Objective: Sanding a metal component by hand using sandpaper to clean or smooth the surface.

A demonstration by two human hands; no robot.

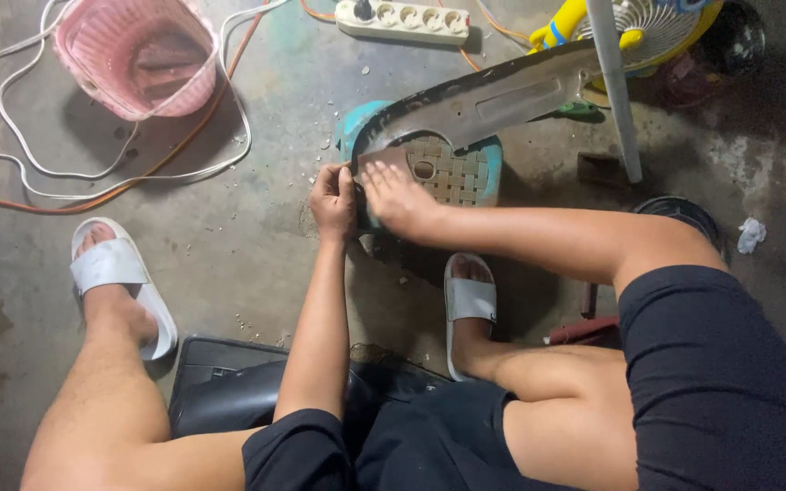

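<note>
Right now both hands work on a long grey metal cover [493,95] lying slantwise over a teal stool with a woven seat [452,173] on the concrete floor [256,227]. Left hand [333,202] is curled shut, pinching the cover's near rounded end at the stool's left edge; whether a small tool sits inside that fist, cannot tell. Right hand [395,193] lies flat and open, fingers spread, pressing the same end down onto the seat, gripping nothing.

To do this well, judging from the pose: keep the flat palm's weight on so the cover does not pivot off the stool, and keep the pinch close to the edge.

No packages, labels or signs readable. Toward the floor's far edge: pink slatted plastic basket [138,55] at far left, white power strip [402,20] at far centre, yellow fan [657,27] at far right. White crumpled scrap [750,234] by the right edge.
</note>
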